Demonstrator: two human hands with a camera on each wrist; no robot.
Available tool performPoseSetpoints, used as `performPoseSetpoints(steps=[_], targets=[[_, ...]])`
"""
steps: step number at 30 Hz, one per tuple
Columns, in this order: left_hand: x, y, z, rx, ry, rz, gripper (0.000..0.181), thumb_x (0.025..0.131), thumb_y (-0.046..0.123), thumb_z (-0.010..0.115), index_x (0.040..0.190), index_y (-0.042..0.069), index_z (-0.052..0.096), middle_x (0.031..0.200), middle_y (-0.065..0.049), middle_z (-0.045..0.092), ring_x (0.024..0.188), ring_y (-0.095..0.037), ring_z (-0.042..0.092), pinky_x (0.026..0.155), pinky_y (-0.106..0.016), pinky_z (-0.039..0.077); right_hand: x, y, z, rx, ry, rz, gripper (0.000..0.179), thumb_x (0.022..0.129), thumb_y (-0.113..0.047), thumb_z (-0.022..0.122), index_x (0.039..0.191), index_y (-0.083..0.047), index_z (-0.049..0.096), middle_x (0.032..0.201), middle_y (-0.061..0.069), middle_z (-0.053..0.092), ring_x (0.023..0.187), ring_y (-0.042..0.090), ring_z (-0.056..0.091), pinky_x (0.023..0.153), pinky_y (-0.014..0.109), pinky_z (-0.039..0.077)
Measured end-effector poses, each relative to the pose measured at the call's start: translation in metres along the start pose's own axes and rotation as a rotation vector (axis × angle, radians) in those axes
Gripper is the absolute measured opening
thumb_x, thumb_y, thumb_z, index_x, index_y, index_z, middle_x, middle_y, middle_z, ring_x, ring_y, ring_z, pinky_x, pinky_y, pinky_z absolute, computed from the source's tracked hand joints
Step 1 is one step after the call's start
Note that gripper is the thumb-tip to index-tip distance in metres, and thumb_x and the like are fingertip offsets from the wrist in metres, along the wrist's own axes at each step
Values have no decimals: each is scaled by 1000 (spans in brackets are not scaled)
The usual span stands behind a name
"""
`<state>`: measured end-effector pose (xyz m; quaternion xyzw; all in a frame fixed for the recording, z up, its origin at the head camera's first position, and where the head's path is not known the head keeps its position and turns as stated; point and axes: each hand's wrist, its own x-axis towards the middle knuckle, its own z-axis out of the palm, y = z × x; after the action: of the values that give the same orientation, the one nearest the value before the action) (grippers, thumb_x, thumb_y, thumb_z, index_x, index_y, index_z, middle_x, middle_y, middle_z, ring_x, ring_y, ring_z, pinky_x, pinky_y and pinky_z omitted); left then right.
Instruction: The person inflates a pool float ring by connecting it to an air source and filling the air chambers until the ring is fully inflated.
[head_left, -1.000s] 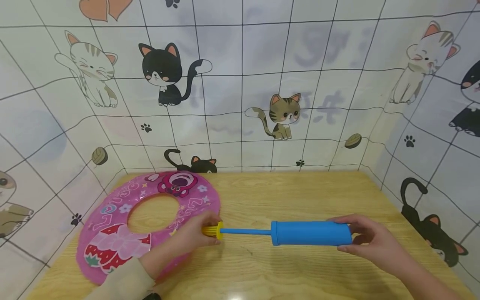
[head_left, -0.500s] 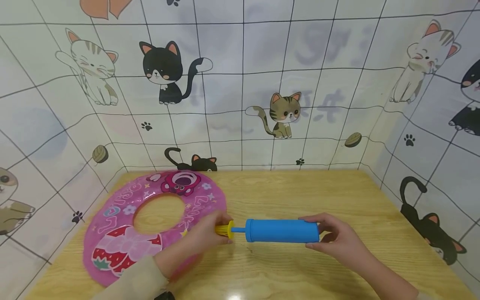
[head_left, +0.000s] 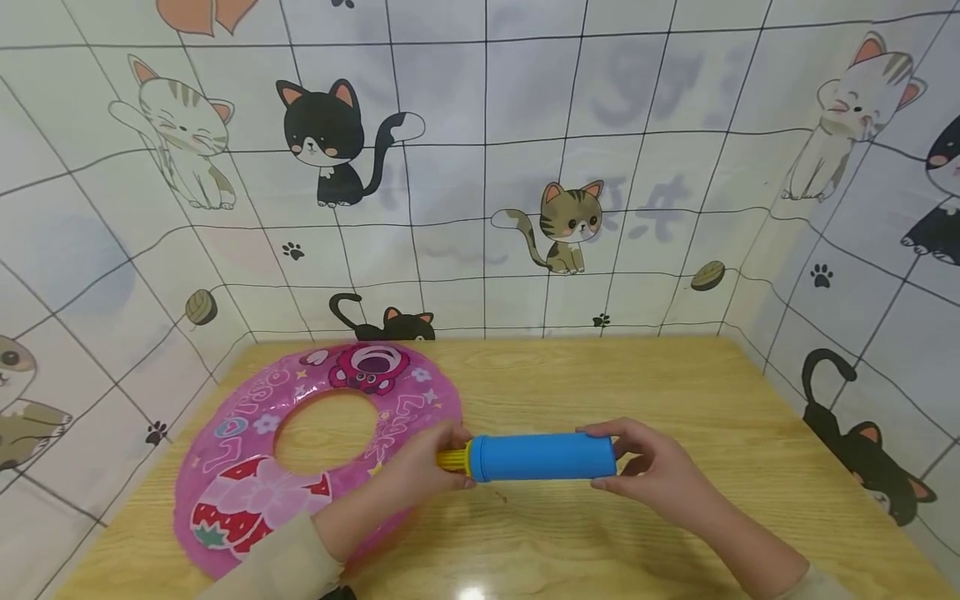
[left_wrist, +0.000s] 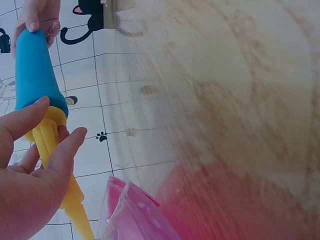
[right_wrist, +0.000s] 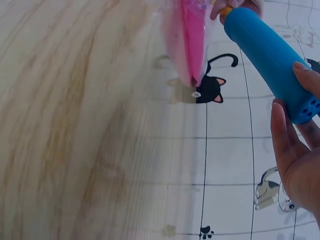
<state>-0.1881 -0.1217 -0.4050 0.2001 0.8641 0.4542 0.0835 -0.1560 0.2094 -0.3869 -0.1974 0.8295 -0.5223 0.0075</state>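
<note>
Head view, near to far. Nearest: pale left sleeve (head_left: 288, 562), with the left forearm (head_left: 360, 512) reaching inward past the near right edge of a pink ring.

Left hand (head_left: 429, 458): thumb and fingers clamped about the yellow handle (head_left: 453, 461). Left wrist view has one fingertip overlapping the blue rim; cannot tell whether it touches. Right hand (head_left: 645, 467): thumb and fingertips pinch the far-right end of the blue barrel (head_left: 543, 457), thumb below and fingers above as the head view has it.

Key relation, in my judgement: handle and barrel share one line between the two sets of fingers. Barrel lies to the right of the left fingers and to the left of the right ones. Long axis side to side, near level, across the person's front. Yellow collar sits against the barrel's rim; no rod shows between. Left hand nearer the handle, right hand nearer the plain end.

Pointing: handle end toward the left palm. Left wrist view shows the yellow piece running on past those fingers, narrowing to a slim tip (left_wrist: 80, 220). Other way, at the right fingertips, a flat end face (right_wrist: 308, 109) with small holes.

Both wrist views suggest the barrel is held above the wooden table (head_left: 585, 542).

Pink swim ring (head_left: 240, 425): flat on the table, left of the left fingers and reaching beyond them; well apart from the right hand.

Farthest past all fingers: the cat-print wall cloth (head_left: 450, 192).
</note>
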Motion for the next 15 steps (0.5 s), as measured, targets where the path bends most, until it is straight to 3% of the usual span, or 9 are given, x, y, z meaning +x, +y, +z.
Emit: performPoseSetpoints(steps=[7,15], targets=[[-5,-5,-8,25,24,-50,44,77,9,83,116,9,62,109,-2,66,105,-26,60,93,-44,51,-10,9,-21,-31,27,-38,53,77,-10,83,126,-14,62,125,2,61,86,23,62,67,33,57],[-10,-16,-26,34,21,-40,42,78,9,82,116,8,62,105,2,66,102,-23,60,92,-41,51,-26,21,-46,-79,42,-86,54,79,-6,80,129,-9,59,125,-10,60,87,20,63,68,31,57]])
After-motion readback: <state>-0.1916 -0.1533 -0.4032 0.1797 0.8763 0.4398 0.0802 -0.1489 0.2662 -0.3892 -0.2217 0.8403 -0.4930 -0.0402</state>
